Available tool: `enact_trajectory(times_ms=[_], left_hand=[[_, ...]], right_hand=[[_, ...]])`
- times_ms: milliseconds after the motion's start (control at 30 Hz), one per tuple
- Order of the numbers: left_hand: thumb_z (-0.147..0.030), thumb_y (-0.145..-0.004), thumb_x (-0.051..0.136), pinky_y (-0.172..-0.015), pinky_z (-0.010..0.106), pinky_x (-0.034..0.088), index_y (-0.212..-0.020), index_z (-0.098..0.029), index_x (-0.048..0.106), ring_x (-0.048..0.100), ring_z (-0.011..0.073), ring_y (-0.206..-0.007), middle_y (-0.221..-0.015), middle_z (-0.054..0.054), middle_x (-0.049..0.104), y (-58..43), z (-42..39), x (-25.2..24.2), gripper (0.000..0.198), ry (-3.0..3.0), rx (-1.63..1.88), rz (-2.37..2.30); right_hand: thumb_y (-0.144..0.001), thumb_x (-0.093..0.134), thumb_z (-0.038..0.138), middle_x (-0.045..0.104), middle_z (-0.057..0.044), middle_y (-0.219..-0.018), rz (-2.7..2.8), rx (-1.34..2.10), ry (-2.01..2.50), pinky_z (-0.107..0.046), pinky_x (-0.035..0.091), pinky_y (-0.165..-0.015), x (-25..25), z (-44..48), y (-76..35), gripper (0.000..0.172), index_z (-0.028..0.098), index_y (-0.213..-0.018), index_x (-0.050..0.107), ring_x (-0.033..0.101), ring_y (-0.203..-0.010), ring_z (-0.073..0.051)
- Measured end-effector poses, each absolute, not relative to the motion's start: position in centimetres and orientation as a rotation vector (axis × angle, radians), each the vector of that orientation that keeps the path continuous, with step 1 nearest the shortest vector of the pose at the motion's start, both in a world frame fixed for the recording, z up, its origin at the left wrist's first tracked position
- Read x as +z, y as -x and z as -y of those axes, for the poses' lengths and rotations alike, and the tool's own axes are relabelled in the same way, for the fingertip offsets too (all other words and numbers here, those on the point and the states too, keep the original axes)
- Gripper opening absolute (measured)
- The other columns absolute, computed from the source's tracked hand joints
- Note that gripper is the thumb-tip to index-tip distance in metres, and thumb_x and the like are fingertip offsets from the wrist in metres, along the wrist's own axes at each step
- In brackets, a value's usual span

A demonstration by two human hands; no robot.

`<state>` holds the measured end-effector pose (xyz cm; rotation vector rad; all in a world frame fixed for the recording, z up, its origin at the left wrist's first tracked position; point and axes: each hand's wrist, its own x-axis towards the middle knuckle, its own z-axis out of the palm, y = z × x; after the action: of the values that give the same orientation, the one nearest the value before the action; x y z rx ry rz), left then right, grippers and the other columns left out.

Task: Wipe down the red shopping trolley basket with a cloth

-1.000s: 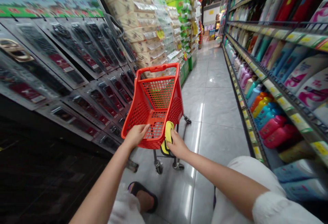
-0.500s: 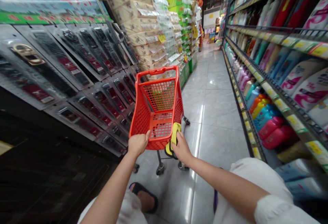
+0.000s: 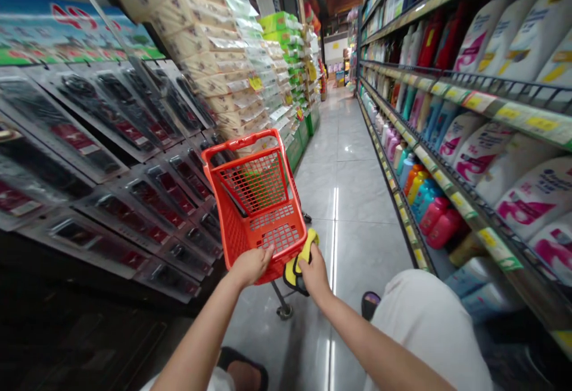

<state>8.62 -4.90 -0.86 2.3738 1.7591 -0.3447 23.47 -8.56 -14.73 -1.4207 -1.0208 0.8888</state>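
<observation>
A red plastic shopping cart (image 3: 232,215) stands before me, its mesh basket showing nothing inside. My left hand (image 3: 252,266) is closed round the near rim of the basket, thumb on top. At the near right corner, my right hand (image 3: 316,272) is closed on a yellow cloth (image 3: 292,269) with black edging. The cloth hangs beside the cart's corner; whether those fingers also grip the rim is hidden.
Packaged belts (image 3: 152,194) hang on a display close at the left. Beyond it rise stacked wrapped packs (image 3: 218,51). Along the right runs a shelf rack (image 3: 465,200) full of bottles. The grey tiled floor (image 3: 357,182) stretches down the aisle between them.
The cart and both hands have shifted left and slightly down in view, and the cart looks more tilted. More of the right shelf shows. Both hands keep their hold.
</observation>
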Motion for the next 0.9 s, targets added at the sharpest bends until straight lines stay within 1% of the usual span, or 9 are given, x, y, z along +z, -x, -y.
enact_trajectory(times_ms=[100, 233, 400, 467, 633, 700, 767, 833, 900], left_hand=[[-0.049, -0.095, 0.017, -0.074, 0.029, 0.046, -0.077, -0.015, 0.069, 0.067, 0.0233, -0.083, -0.085, 0.015, 0.072, -8.9, 4.0, -1.1, 0.065, -2.28, -0.254, -1.678], [-0.042, -0.09, 0.029, -0.072, 0.027, 0.046, -0.08, -0.014, 0.068, 0.066, 0.0223, -0.084, -0.093, 0.013, 0.072, -9.0, 3.3, -1.6, 0.049, -2.187, -0.175, -1.743], [-0.037, -0.088, 0.031, -0.07, 0.028, 0.046, -0.081, -0.011, 0.069, 0.067, 0.0232, -0.085, -0.091, 0.015, 0.072, -8.7, 3.2, -1.5, 0.047, -2.182, -0.18, -1.795], [-0.037, -0.089, 0.029, -0.07, 0.027, 0.046, -0.082, -0.012, 0.069, 0.067, 0.0227, -0.085, -0.091, 0.014, 0.073, -8.8, 3.4, -1.4, 0.047, -2.192, -0.185, -1.795], [-0.037, -0.091, 0.025, -0.072, 0.028, 0.046, -0.085, -0.012, 0.069, 0.067, 0.0222, -0.089, -0.096, 0.015, 0.073, -9.2, 3.6, -1.4, 0.051, -2.225, -0.229, -1.788], [-0.037, -0.092, 0.023, -0.073, 0.028, 0.045, -0.087, -0.012, 0.069, 0.067, 0.0227, -0.09, -0.097, 0.016, 0.072, -9.3, 3.6, -1.4, 0.052, -2.246, -0.254, -1.791], [-0.037, -0.093, 0.022, -0.074, 0.029, 0.045, -0.087, -0.012, 0.068, 0.067, 0.0231, -0.091, -0.097, 0.017, 0.072, -9.2, 3.6, -1.3, 0.053, -2.264, -0.279, -1.798], [-0.036, -0.094, 0.021, -0.074, 0.03, 0.044, -0.086, -0.013, 0.068, 0.067, 0.0232, -0.09, -0.096, 0.016, 0.072, -9.1, 3.7, -1.2, 0.053, -2.276, -0.303, -1.804], [-0.036, -0.094, 0.02, -0.074, 0.03, 0.044, -0.085, -0.013, 0.067, 0.067, 0.0234, -0.09, -0.096, 0.017, 0.072, -9.1, 3.7, -1.0, 0.054, -2.283, -0.323, -1.806]], right_hand=[[-0.066, 0.049, 0.014, 0.063, -0.003, -0.091, 0.971, 0.947, 1.521, -0.027, 0.048, -0.073, -15.8, 9.9, -23.8, 0.037, 0.021, -0.1, 0.061, 0.062, -0.086, -0.019], [-0.062, 0.047, 0.013, 0.063, -0.002, -0.081, 0.904, 1.042, 1.488, -0.026, 0.048, -0.068, -15.8, 10.0, -24.2, 0.036, 0.02, -0.094, 0.063, 0.061, -0.078, -0.019], [-0.062, 0.047, 0.016, 0.066, 0.0, -0.081, 0.89, 1.07, 1.207, -0.025, 0.049, -0.064, -13.0, 8.7, -25.0, 0.043, 0.018, -0.101, 0.063, 0.06, -0.074, -0.018], [-0.061, 0.048, 0.016, 0.067, 0.001, -0.08, 0.875, 1.1, 1.21, -0.024, 0.05, -0.063, -13.1, 8.8, -25.3, 0.046, 0.019, -0.105, 0.062, 0.061, -0.072, -0.017], [-0.058, 0.05, 0.013, 0.068, 0.002, -0.08, 0.896, 1.109, 1.37, -0.026, 0.051, -0.063, -15.3, 9.6, -25.5, 0.057, 0.022, -0.114, 0.06, 0.062, -0.071, -0.018], [-0.06, 0.05, 0.013, 0.068, 0.001, -0.085, 0.93, 1.086, 1.347, -0.027, 0.052, -0.066, -15.4, 9.5, -25.4, 0.059, 0.022, -0.118, 0.058, 0.063, -0.076, -0.019], [-0.062, 0.049, 0.013, 0.069, -0.001, -0.095, 0.978, 1.047, 1.254, -0.028, 0.052, -0.073, -15.0, 9.2, -25.4, 0.059, 0.02, -0.12, 0.057, 0.064, -0.084, -0.019], [-0.065, 0.048, 0.012, 0.067, -0.004, -0.104, 1.082, 0.995, 1.153, -0.029, 0.051, -0.082, -14.7, 9.1, -25.9, 0.056, 0.02, -0.119, 0.058, 0.062, -0.094, -0.02], [-0.066, 0.049, 0.011, 0.064, -0.005, -0.107, 1.231, 0.948, 1.153, -0.03, 0.049, -0.087, -14.8, 9.3, -26.6, 0.051, 0.02, -0.115, 0.061, 0.06, -0.099, -0.02]])
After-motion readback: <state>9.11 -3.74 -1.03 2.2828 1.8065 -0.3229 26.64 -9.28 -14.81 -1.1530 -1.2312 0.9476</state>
